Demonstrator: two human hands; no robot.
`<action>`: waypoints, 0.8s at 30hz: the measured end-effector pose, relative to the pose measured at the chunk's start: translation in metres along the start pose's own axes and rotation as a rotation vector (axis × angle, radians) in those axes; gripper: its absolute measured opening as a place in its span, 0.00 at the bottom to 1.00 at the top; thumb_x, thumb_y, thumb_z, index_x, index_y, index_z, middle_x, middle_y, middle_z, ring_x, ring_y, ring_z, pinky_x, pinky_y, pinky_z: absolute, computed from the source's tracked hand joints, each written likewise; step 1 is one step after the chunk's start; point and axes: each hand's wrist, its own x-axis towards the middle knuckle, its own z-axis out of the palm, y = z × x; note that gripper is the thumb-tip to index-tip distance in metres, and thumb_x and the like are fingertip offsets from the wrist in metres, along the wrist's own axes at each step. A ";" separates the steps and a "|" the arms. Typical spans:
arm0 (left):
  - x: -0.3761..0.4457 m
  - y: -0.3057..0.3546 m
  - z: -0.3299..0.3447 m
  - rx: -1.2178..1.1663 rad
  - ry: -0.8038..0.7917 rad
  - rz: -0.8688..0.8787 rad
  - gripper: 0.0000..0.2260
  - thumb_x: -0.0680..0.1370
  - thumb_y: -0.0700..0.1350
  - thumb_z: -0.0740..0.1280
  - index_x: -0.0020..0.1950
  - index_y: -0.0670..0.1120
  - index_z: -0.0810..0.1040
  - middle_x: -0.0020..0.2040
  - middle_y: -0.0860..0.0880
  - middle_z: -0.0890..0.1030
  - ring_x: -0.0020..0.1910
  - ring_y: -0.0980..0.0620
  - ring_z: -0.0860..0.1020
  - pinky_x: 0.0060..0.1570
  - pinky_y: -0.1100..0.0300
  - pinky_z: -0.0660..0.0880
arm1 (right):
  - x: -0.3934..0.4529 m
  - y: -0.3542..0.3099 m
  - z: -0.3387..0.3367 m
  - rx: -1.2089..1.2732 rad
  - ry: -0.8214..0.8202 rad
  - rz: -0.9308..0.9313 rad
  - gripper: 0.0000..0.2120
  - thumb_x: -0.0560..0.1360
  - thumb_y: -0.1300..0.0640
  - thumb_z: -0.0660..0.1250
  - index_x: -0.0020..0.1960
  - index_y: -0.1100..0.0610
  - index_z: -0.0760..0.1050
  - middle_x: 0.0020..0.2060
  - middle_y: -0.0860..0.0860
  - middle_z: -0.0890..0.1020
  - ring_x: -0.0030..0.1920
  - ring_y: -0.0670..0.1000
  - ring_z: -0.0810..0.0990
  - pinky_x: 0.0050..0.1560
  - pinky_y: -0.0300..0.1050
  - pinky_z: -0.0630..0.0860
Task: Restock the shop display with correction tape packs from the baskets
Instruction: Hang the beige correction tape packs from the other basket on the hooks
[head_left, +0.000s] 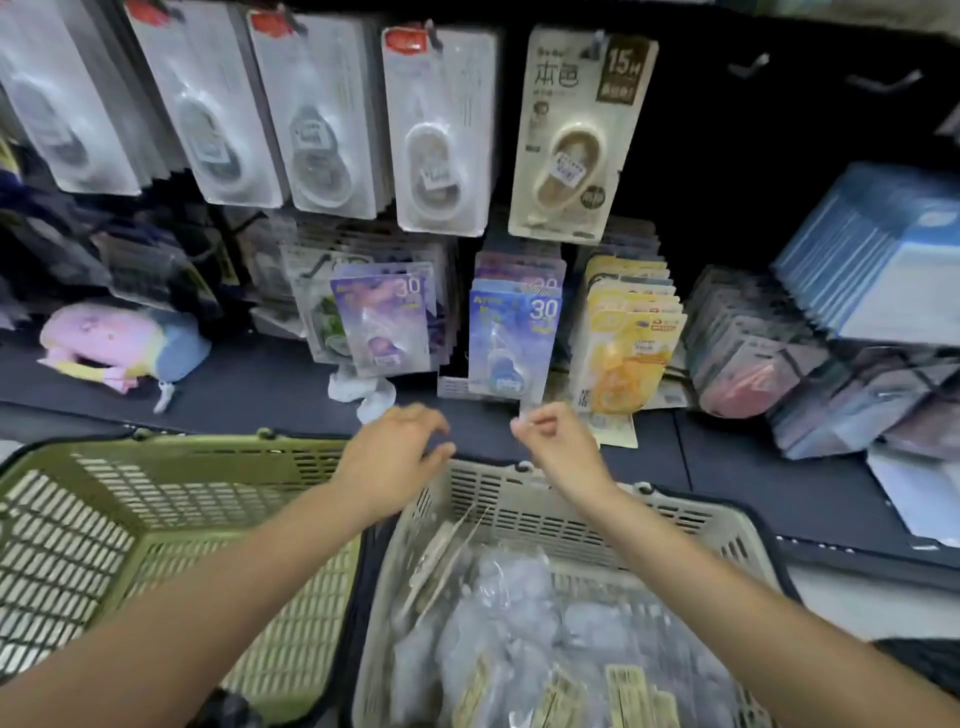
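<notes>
A blue correction tape pack (511, 338) marked 30 hangs at the front of a lower hook row. My right hand (553, 444) is just under it, and its thumb and forefinger pinch the pack's clear bottom corner. My left hand (397, 452) hovers beside it over the shelf edge with fingers loosely curled, holding nothing. A purple pack (384, 322) and a row of yellow packs (631, 343) hang to either side. Below my arms, the beige basket (675, 519) holds several wrapped bundles of packs (519, 634). The view is motion-blurred.
A green basket (156, 452) stands to the left of the beige one. White tape packs (436, 130) and a beige 15M pack (571, 135) hang on upper hooks. A pastel pouch (119, 343) lies on the dark shelf; blue packs (878, 260) are stacked at right.
</notes>
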 end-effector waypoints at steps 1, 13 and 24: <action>-0.012 -0.008 0.016 0.032 -0.116 -0.021 0.14 0.81 0.51 0.61 0.63 0.48 0.75 0.60 0.48 0.77 0.63 0.46 0.73 0.60 0.52 0.70 | -0.015 0.021 0.016 -0.020 -0.097 0.069 0.09 0.75 0.52 0.69 0.45 0.54 0.70 0.35 0.46 0.74 0.39 0.49 0.76 0.43 0.42 0.73; -0.076 -0.045 0.072 0.191 -0.621 0.083 0.25 0.81 0.61 0.55 0.77 0.61 0.56 0.77 0.60 0.58 0.78 0.51 0.40 0.76 0.48 0.43 | -0.062 0.058 0.094 0.179 -0.239 0.519 0.28 0.70 0.31 0.62 0.45 0.57 0.74 0.41 0.54 0.80 0.41 0.53 0.80 0.29 0.41 0.79; -0.056 -0.031 0.051 -0.737 -0.199 -0.334 0.32 0.75 0.53 0.70 0.75 0.48 0.63 0.68 0.54 0.69 0.69 0.50 0.69 0.69 0.53 0.66 | -0.085 0.046 0.026 0.444 -0.478 0.444 0.04 0.79 0.62 0.63 0.51 0.59 0.75 0.46 0.54 0.84 0.46 0.51 0.84 0.42 0.44 0.82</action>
